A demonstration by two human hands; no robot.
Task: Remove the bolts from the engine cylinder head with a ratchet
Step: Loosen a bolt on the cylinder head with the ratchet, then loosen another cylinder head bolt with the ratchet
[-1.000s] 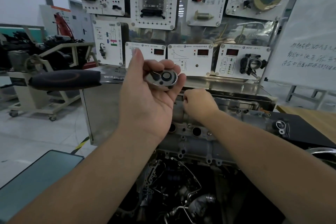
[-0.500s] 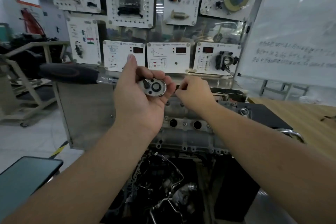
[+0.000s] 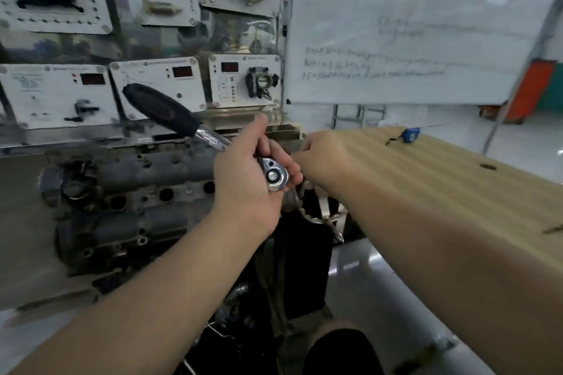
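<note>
A whiteboard (image 3: 420,24) with faint handwriting fills the upper right, and a wall of white instrument panels (image 3: 158,85) with red displays runs across the upper left. To your right lies the wooden counter (image 3: 441,179), with a small blue object (image 3: 409,134), too blurred to name, near its far edge. The engine cylinder head (image 3: 131,189) sits low on the left, dark and grimy, with a row of round holes across its middle; any bolts on it are too smeared to pick out. Your left hand (image 3: 243,183) holds the ratchet (image 3: 213,143) raised just right of the head: the grip is curled round the chrome shank, fingers wrapped under the round ratchet head (image 3: 275,176), while the black handle (image 3: 161,113) angles up and to the left. Your right hand (image 3: 326,155) is just beside the left, fingers curled toward the ratchet head; whether that grip has hold of anything cannot be told, as the fingertips are hidden.
</note>
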